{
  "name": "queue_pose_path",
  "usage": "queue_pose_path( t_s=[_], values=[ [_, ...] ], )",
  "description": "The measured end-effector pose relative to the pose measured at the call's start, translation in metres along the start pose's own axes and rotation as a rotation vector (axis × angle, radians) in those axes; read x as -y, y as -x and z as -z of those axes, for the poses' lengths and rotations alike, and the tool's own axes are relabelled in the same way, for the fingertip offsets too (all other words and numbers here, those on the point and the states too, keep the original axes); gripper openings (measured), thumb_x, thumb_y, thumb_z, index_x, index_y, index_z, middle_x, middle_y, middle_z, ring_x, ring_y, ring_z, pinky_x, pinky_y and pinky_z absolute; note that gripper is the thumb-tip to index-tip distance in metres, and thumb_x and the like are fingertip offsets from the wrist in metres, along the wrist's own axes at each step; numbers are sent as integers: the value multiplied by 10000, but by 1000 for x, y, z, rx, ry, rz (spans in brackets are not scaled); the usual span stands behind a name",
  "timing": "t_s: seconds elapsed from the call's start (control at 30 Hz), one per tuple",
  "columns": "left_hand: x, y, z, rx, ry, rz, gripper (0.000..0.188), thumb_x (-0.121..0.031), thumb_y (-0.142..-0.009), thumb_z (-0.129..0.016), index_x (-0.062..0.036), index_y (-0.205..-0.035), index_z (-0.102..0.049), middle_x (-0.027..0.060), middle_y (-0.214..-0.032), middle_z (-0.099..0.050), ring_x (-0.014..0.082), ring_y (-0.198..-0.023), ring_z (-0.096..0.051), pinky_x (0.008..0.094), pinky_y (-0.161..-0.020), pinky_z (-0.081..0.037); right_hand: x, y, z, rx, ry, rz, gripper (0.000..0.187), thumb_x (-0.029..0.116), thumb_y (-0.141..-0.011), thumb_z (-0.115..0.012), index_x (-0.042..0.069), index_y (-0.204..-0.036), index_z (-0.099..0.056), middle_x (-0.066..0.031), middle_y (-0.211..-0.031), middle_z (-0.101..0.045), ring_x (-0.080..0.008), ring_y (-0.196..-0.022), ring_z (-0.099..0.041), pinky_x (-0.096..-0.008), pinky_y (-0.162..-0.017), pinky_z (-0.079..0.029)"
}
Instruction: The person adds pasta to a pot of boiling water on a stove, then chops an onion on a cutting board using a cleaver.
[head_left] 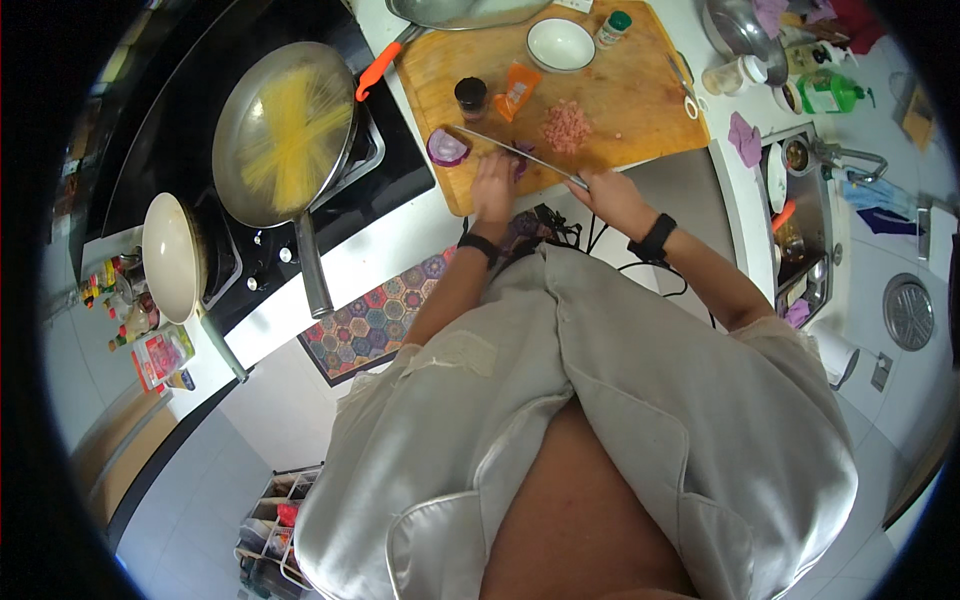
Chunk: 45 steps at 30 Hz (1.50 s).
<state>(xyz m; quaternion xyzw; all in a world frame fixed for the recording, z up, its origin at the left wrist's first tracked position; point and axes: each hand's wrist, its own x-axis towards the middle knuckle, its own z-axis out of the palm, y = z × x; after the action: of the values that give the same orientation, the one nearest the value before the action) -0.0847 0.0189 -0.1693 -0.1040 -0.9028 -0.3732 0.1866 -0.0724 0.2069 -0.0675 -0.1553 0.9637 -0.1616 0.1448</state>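
Observation:
My right hand grips the handle of a long knife whose blade lies across the wooden cutting board. My left hand presses down on a piece of red onion under the blade at the board's near edge. A red onion half lies to the left of that hand. On the board also sit a pile of pink diced meat, a small dark jar, an orange packet, a white bowl and a green-capped shaker.
Left of the board, a steel pan with dry spaghetti and a white pan sit on the black hob. A sink with dishes, bottles and a metal bowl stand at right. A patterned mat lies on the floor.

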Motion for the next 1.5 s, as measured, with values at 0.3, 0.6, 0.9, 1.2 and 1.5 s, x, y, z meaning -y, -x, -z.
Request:
queue_pose_path(
  t_s=[0.3,0.6,0.9,1.2,1.5],
  values=[
    [1,5,-2,-50,-10,4,59,-89,-742,-576,-43,-752,-541,93,-800,-549,270,-745,-519,351,-642,-433,3,3,-6,-79,12,68,381,371,-836,-477,21,-709,-558,-192,-579,-551,-356,-581,-560,-434,-537,-448],
    [1,6,-1,-52,13,-10,87,-73,-743,-590,-17,-749,-525,115,-802,-528,292,-753,-512,351,-644,-425,10,11,7,-84,-19,80,369,354,-838,-478,23,-690,-543,-193,-581,-552,-359,-572,-556,-429,-540,-451],
    [-5,5,2,-63,32,-1,75,-60,-748,-582,-17,-750,-520,122,-795,-518,292,-762,-509,349,-652,-422,9,0,-10,-43,29,12,382,365,-842,-471,17,-705,-547,-194,-581,-551,-365,-571,-553,-432,-533,-448],
    [-3,7,1,-47,33,46,83,-61,-744,-587,-22,-759,-515,108,-791,-520,290,-762,-511,350,-653,-423,14,11,4,-54,29,23,361,361,-835,-481,29,-714,-555,-189,-587,-555,-364,-572,-555,-440,-528,-445],
    [1,9,0,6,5,52,89,-65,-751,-584,-11,-791,-526,117,-818,-533,289,-779,-517,348,-662,-425,13,4,0,-74,-21,56,346,346,-827,-500,22,-718,-552,-202,-595,-553,-369,-579,-552,-437,-544,-442]
  ],
)
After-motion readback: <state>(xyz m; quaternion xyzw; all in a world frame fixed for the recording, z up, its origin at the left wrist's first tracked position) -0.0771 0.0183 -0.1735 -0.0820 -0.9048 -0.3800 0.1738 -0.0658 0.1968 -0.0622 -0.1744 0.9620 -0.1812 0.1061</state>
